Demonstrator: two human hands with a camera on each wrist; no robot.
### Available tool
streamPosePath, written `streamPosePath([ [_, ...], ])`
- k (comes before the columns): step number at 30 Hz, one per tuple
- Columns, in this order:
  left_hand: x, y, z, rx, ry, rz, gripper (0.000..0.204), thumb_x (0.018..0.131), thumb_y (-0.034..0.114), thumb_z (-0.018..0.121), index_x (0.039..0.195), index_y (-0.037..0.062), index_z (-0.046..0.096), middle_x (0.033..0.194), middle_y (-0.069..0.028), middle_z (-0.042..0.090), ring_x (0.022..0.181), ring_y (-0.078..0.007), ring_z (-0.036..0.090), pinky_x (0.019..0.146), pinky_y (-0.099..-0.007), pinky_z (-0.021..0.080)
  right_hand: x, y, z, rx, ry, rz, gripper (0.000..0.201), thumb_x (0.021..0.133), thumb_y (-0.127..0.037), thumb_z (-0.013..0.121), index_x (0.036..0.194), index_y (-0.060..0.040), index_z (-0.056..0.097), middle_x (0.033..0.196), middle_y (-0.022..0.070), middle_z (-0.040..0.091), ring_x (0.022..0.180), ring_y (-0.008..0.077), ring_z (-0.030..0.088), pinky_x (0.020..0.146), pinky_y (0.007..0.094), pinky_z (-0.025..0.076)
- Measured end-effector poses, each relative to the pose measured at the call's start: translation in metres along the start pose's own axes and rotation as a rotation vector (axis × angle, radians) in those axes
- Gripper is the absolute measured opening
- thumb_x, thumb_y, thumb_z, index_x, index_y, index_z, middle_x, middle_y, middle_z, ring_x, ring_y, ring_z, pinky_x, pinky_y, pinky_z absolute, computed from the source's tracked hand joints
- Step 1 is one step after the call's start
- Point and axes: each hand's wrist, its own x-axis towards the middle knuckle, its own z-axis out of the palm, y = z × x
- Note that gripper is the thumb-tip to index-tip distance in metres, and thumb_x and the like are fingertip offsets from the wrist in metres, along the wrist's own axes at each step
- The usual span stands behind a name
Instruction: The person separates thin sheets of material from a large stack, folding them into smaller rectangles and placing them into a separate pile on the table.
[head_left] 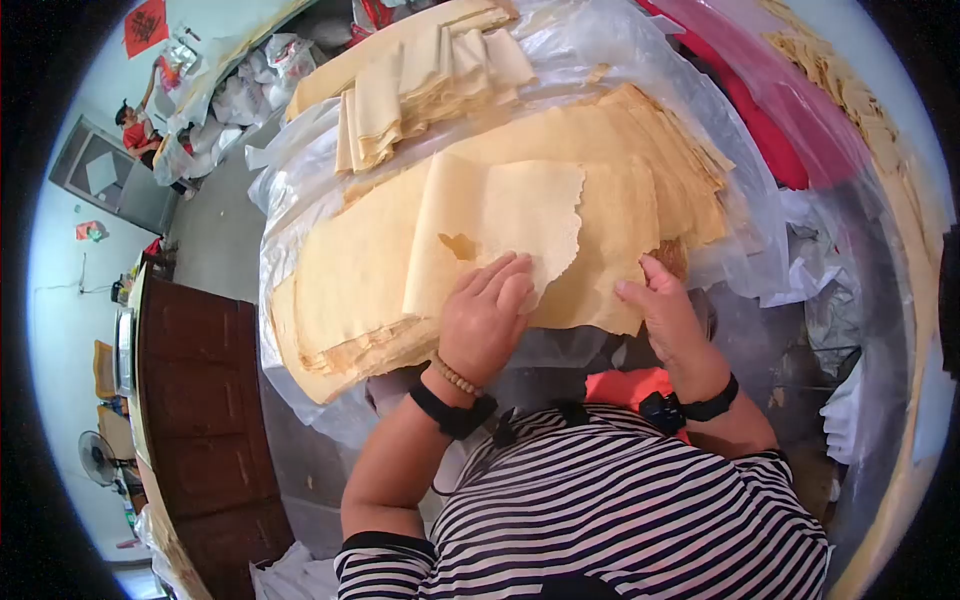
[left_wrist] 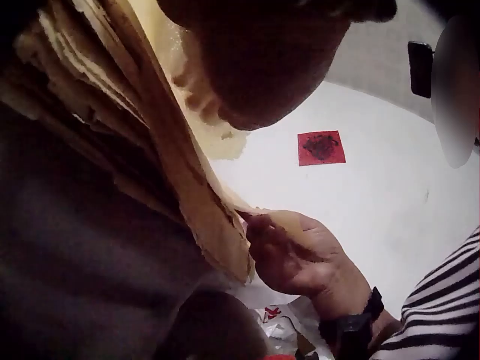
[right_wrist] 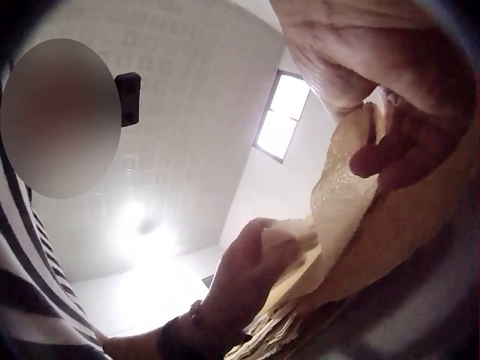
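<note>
A thin cream sheet (head_left: 530, 210) with a ragged right edge and a hole lies partly folded over a fanned stack of tan sheets (head_left: 360, 260). My left hand (head_left: 485, 315) rests on its lower part, fingers fairly straight; in the right wrist view this hand (right_wrist: 251, 262) lies against the sheet (right_wrist: 345, 180). At the stack's lower right, my right hand (head_left: 672, 312) pinches a sheet edge between thumb and index finger. The left wrist view shows the right hand (left_wrist: 296, 259) at the stack's corner, beside layered edges (left_wrist: 187, 165). Which layer it pinches is unclear.
Folded cream sheets (head_left: 430, 80) lie beyond the stack on clear plastic (head_left: 300, 200). A dark wooden cabinet (head_left: 200, 400) stands at the left, with a fan (head_left: 97, 458) behind it. A person in red (head_left: 138, 132) is far left. Pink plastic (head_left: 800, 120) hangs at the right.
</note>
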Motion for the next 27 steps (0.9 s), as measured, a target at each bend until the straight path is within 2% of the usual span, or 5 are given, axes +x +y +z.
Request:
streamPosePath([
  [12,-0.036,0.01,-0.018,-0.005,-0.082,-0.243,0.061,0.074,0.005,0.075,0.133,0.0058,0.062,0.138,-0.0161,0.061,0.132,-0.0349,0.054,0.111,-0.0453,0.043,-0.013,0.022,0.067,0.067,-0.169,0.246,0.047,0.095,-0.009,0.068,0.137,0.0019,0.052,0.126,0.0091,0.066,0.11,0.0193,0.066,0.098,0.033,0.053],
  [15,-0.071,-0.02,-0.031,-0.396,0.109,-0.53,0.047,0.077,-0.003,0.072,0.123,0.0057,0.069,0.135,-0.017,0.064,0.129,-0.0346,0.058,0.108,-0.0428,0.047,-0.012,0.018,0.077,-0.144,-0.571,0.128,0.057,0.095,-0.008,0.069,0.146,-0.0048,0.046,0.128,0.0076,0.065,0.116,0.0179,0.064,0.096,0.0342,0.054],
  [19,-0.09,-0.039,-0.063,-0.668,0.158,-0.649,0.028,0.093,0.001,0.063,0.118,0.0063,0.074,0.131,-0.0164,0.067,0.128,-0.0253,0.06,0.107,-0.0379,0.048,-0.016,-0.003,0.087,-1.043,-0.459,-0.556,0.046,0.086,-0.002,0.074,0.13,-0.0059,0.063,0.122,0.0155,0.067,0.114,0.031,0.065,0.094,0.0382,0.052],
  [23,-0.086,-0.042,-0.081,-0.502,0.103,-1.003,0.021,0.094,0.011,0.065,0.079,-0.0029,0.065,0.085,-0.0136,0.067,0.085,-0.0219,0.066,0.077,-0.0341,0.05,0.008,-0.005,0.103,-1.105,-0.27,-0.816,0.035,0.081,-0.004,0.075,0.115,-0.0069,0.071,0.116,0.0159,0.067,0.108,0.0363,0.064,0.095,0.0421,0.052],
  [27,-0.088,-0.053,-0.066,-0.233,0.327,-0.807,0.031,0.094,0.015,0.065,0.069,-0.0026,0.058,0.069,-0.0151,0.056,0.068,-0.0295,0.059,0.062,-0.0385,0.046,0.036,-0.007,0.107,-1.129,-0.26,-0.854,0.03,0.081,-0.009,0.075,0.111,-0.0094,0.072,0.113,0.0135,0.068,0.11,0.0345,0.063,0.097,0.0438,0.051],
])
